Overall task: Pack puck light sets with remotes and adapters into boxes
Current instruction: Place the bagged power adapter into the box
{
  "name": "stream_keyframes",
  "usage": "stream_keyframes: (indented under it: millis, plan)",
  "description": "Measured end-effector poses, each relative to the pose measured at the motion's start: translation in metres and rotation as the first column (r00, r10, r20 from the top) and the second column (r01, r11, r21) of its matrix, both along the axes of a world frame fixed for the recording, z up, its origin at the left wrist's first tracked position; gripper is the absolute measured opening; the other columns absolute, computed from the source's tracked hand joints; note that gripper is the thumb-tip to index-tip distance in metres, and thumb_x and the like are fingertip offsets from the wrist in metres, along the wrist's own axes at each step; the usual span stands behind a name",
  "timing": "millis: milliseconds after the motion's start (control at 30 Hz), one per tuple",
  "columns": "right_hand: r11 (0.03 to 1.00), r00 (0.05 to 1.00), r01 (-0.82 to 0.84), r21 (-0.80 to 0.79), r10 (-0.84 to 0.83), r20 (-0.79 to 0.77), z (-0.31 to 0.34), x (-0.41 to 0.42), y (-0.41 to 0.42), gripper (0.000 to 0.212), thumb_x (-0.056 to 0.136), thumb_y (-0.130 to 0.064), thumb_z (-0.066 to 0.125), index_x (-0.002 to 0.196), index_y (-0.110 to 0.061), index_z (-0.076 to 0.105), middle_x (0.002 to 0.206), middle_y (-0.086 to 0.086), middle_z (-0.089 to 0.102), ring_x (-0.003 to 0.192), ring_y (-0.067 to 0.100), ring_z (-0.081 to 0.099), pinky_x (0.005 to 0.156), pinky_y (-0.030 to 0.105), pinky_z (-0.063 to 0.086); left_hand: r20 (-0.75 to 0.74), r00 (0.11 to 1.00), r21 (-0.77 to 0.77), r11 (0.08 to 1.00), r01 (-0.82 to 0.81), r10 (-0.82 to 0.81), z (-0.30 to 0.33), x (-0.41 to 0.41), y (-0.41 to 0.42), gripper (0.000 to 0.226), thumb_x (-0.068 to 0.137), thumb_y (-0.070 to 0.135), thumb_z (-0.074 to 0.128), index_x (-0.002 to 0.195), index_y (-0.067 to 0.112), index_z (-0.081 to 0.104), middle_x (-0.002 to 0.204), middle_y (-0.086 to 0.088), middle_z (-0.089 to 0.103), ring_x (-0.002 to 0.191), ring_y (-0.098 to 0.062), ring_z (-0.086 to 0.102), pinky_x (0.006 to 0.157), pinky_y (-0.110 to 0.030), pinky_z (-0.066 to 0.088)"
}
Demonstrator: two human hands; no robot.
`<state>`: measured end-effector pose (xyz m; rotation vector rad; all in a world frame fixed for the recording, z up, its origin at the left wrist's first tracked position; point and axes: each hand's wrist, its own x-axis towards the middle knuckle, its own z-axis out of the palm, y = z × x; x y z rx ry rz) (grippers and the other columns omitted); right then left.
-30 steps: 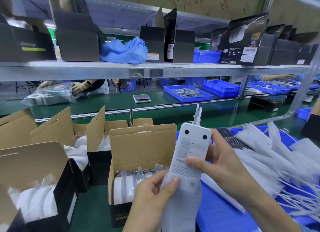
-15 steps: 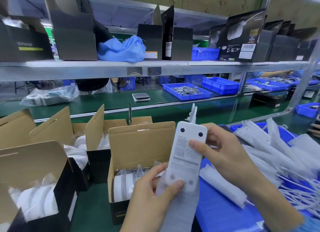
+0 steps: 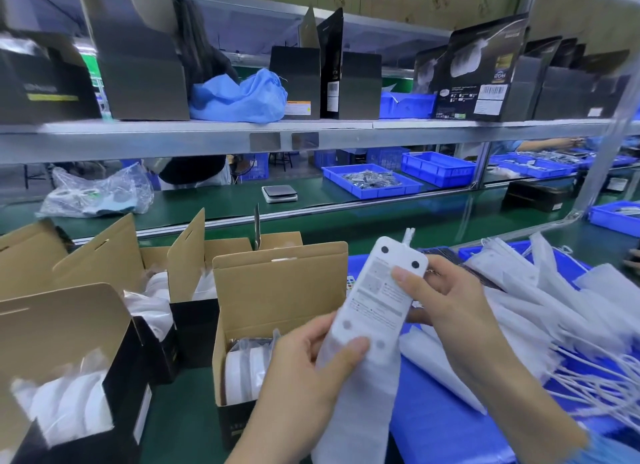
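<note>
box (image 3: 280, 290): open, flap up, bagged pucks (image 3: 247, 370) already inside
sleeve (image 3: 356, 404): slid further down since a second ago, so unbagging is nearly done
adapter (image 3: 379, 299): white, labelled, held above the box; top pinched by right hand (image 3: 446, 311)
left hand (image 3: 304, 370): sleeve mouth gripped, thumb on top

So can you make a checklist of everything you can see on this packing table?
Surface: green bench, partly covered by a blue tray.
Job's things: white adapter half inside a white sleeve; open box holding bagged puck lights.
Clutter: pile of white sleeves; more open boxes at left.
Hands: left hand grips the sleeve; right hand holds the adapter.
Cables: white cords at right.
Surroundings: shelf of black boxes, blue bins beyond.
</note>
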<state>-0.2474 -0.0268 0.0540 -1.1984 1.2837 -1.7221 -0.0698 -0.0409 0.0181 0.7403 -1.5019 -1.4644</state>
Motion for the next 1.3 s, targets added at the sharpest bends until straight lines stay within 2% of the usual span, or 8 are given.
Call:
stream_keyframes:
  millis: [233,500,600,700,800,900,1033,1300]
  plan:
    - [0.997,0.983,-0.071,-0.022,0.066,-0.169,0.012,-0.008,0.008,0.009,0.086,-0.02,0.069,0.095,-0.018,0.07,0.084,0.006,0.074,0.063,0.014,0.063,0.05,0.021,0.049,-0.01,0.997,0.08,0.994,0.075,-0.075,0.019,0.012,-0.007,0.03,0.079,0.024,0.073,0.109,0.021,0.077,0.105,-0.011,0.076,0.101,-0.029,0.073,0.094,-0.044,0.056]
    - [0.983,0.972,-0.139,0.117,0.158,-0.176,0.018,-0.004,0.004,0.016,0.087,-0.009,0.068,0.101,-0.003,0.063,0.085,0.012,0.075,0.075,0.027,0.071,0.057,0.028,0.056,-0.022,0.975,0.142,0.964,0.223,-0.222,0.019,0.01,-0.01,0.033,0.09,0.007,0.069,0.123,0.011,0.069,0.117,-0.014,0.072,0.109,-0.032,0.069,0.097,-0.042,0.053]
    - [0.993,0.982,-0.012,0.116,0.033,-0.188,0.006,0.013,0.001,0.015,0.082,-0.008,0.073,0.089,-0.008,0.06,0.077,0.008,0.073,0.063,0.021,0.069,0.051,0.031,0.054,0.286,0.957,-0.113,0.99,0.084,-0.049,0.016,0.001,-0.006,0.063,0.08,0.05,0.066,0.139,0.037,0.049,0.131,0.021,0.058,0.124,-0.008,0.056,0.1,-0.033,0.046]
    - [0.99,0.983,0.005,0.144,0.022,-0.185,-0.002,0.028,-0.003,0.028,0.077,-0.019,0.079,0.087,-0.014,0.054,0.08,0.004,0.071,0.06,0.019,0.068,0.051,0.033,0.054,0.604,0.696,-0.494,0.868,-0.056,0.389,0.01,-0.006,-0.001,0.098,0.063,0.084,0.053,0.145,0.049,0.013,0.126,0.034,0.034,0.121,0.01,0.039,0.091,-0.02,0.039]
    - [0.967,0.971,-0.239,0.088,0.239,0.005,-0.001,0.03,0.001,0.042,0.068,-0.039,0.081,0.093,-0.017,0.055,0.084,0.007,0.07,0.069,0.023,0.069,0.06,0.031,0.054,0.249,0.951,-0.319,0.943,-0.097,0.182,0.007,-0.001,-0.004,0.064,0.07,0.068,0.063,0.128,0.042,0.056,0.114,0.021,0.067,0.104,0.003,0.063,0.082,-0.02,0.052]
    - [0.935,0.878,-0.353,-0.015,0.326,-0.351,-0.001,0.028,0.011,0.022,0.079,-0.034,0.073,0.092,-0.019,0.065,0.087,0.004,0.071,0.083,0.02,0.067,0.08,0.032,0.053,-0.131,0.99,0.207,0.976,0.071,-0.044,0.012,0.014,-0.005,0.068,0.064,0.067,0.069,0.089,0.004,0.069,0.068,-0.013,0.06,0.056,-0.025,0.058,0.052,-0.028,0.048]
    - [0.919,0.638,-0.377,-0.118,0.165,-0.752,-0.004,0.033,0.018,0.021,0.077,-0.035,0.077,0.093,-0.024,0.071,0.091,-0.012,0.066,0.086,0.009,0.062,0.081,0.015,0.043,-0.258,0.949,0.373,0.887,0.273,-0.183,0.015,0.023,-0.002,0.063,0.081,0.062,0.064,0.073,0.0,0.067,0.061,-0.02,0.053,0.054,-0.029,0.055,0.054,-0.029,0.049]
    - [0.867,0.577,-0.459,0.195,0.458,-0.676,0.014,0.035,0.019,0.018,0.083,-0.022,0.077,0.08,-0.028,0.061,0.073,-0.014,0.058,0.069,0.005,0.052,0.069,0.018,0.043,-0.325,0.944,0.396,0.898,0.192,-0.058,0.009,0.014,-0.001,0.045,0.068,0.051,0.067,0.056,0.008,0.073,0.064,-0.01,0.066,0.058,-0.02,0.067,0.054,-0.027,0.056]
